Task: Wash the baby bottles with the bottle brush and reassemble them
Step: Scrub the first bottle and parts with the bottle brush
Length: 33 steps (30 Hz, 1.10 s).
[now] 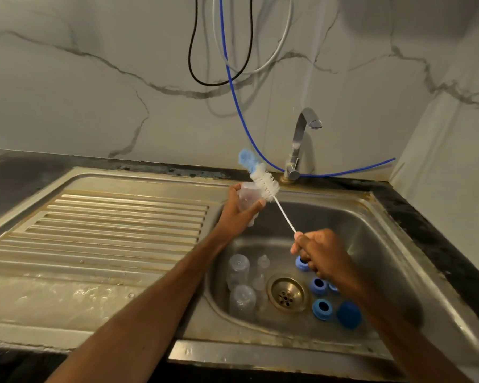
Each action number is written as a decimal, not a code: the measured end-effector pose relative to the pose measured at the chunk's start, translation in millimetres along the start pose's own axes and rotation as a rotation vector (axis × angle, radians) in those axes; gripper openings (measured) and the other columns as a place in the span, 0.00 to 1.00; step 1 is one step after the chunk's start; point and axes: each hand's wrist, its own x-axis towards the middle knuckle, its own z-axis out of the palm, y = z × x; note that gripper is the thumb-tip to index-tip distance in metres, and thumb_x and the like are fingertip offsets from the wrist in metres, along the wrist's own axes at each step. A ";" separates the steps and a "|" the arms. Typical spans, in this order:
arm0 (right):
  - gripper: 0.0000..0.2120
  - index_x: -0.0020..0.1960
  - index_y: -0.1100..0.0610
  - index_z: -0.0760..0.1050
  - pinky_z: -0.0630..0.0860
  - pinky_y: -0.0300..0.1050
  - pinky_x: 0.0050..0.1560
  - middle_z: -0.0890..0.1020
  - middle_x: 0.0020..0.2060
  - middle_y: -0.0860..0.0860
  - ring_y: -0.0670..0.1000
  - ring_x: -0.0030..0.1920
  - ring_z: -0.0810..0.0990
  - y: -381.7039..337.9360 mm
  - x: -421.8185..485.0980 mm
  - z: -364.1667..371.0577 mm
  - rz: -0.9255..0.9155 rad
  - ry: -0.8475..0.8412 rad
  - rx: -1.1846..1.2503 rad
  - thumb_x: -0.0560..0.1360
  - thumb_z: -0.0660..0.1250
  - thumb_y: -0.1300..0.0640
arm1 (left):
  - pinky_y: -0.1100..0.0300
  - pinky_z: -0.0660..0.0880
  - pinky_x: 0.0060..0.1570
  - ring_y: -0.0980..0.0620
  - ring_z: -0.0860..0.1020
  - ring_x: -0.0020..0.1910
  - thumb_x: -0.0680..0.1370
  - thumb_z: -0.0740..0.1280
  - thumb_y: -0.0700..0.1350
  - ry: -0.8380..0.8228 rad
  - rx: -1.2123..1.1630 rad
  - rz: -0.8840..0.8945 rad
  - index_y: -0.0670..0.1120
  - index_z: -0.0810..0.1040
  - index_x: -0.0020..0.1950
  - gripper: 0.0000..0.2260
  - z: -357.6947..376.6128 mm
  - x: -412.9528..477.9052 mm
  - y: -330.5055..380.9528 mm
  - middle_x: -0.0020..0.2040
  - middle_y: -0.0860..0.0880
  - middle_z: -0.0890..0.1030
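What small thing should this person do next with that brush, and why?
Probably steer the bottle brush head into the clear bottle the left hand holds: its bristles sit outside, beside the bottle's upper end, while the right hand grips the wire handle.

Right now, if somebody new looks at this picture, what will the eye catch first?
The long white bottle brush with a blue tip, held by the right hand over the sink, its bristles beside the clear bottle that the left hand grips. Down in the sink, spare bottles lie left of the drain and blue rings right of it.
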 end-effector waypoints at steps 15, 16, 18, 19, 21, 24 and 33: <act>0.24 0.27 0.53 0.79 0.75 0.41 0.33 0.81 0.25 0.54 0.49 0.26 0.79 19.4 -4.5 2.5 -0.227 0.039 -0.253 0.82 0.64 0.57 | 0.72 0.70 0.62 0.63 0.72 0.62 0.76 0.75 0.42 -0.003 0.417 0.227 0.46 0.72 0.73 0.26 -0.9 -3.0 0.0 0.68 0.51 0.78; 0.24 0.27 0.53 0.79 0.76 0.43 0.33 0.81 0.25 0.54 0.50 0.26 0.80 18.2 -3.4 2.4 -0.226 0.035 -0.242 0.82 0.64 0.57 | 0.73 0.70 0.62 0.63 0.72 0.62 0.76 0.75 0.42 0.000 0.416 0.234 0.46 0.72 0.72 0.26 -0.3 -3.2 -0.2 0.68 0.50 0.78; 0.24 0.27 0.54 0.79 0.72 0.42 0.34 0.78 0.21 0.51 0.45 0.23 0.76 11.2 3.0 3.8 -0.228 0.040 -0.186 0.82 0.64 0.57 | 0.78 0.68 0.56 0.63 0.72 0.61 0.76 0.75 0.42 -0.003 0.405 0.243 0.45 0.71 0.73 0.26 4.6 -3.6 -1.2 0.68 0.50 0.78; 0.24 0.28 0.54 0.79 0.70 0.41 0.35 0.77 0.19 0.48 0.42 0.22 0.74 8.1 5.5 4.7 -0.229 0.047 -0.173 0.82 0.63 0.58 | 0.79 0.68 0.54 0.62 0.72 0.61 0.77 0.75 0.43 0.002 0.408 0.234 0.45 0.71 0.73 0.27 6.9 -4.0 -0.6 0.67 0.52 0.77; 0.23 0.29 0.54 0.79 0.69 0.40 0.34 0.76 0.19 0.48 0.42 0.22 0.72 8.1 5.1 5.1 -0.212 0.041 -0.166 0.83 0.63 0.57 | 0.72 0.72 0.56 0.60 0.74 0.60 0.78 0.74 0.44 0.031 0.381 0.203 0.47 0.71 0.72 0.25 4.9 -3.2 2.1 0.65 0.55 0.76; 0.23 0.30 0.58 0.80 0.68 0.38 0.27 0.77 0.22 0.55 0.46 0.22 0.71 17.4 -5.9 -0.6 -0.148 -0.024 -0.154 0.83 0.63 0.56 | 0.57 0.78 0.60 0.56 0.78 0.61 0.78 0.74 0.44 0.113 0.274 0.169 0.47 0.73 0.69 0.21 -8.8 2.3 1.7 0.64 0.51 0.80; 0.23 0.31 0.61 0.80 0.63 0.34 0.22 0.75 0.23 0.54 0.44 0.20 0.67 12.5 -2.9 -6.3 -0.108 -0.060 -0.112 0.83 0.62 0.57 | 0.50 0.78 0.61 0.50 0.78 0.63 0.77 0.75 0.44 0.076 0.387 0.189 0.46 0.71 0.72 0.26 -1.0 2.5 0.0 0.67 0.46 0.78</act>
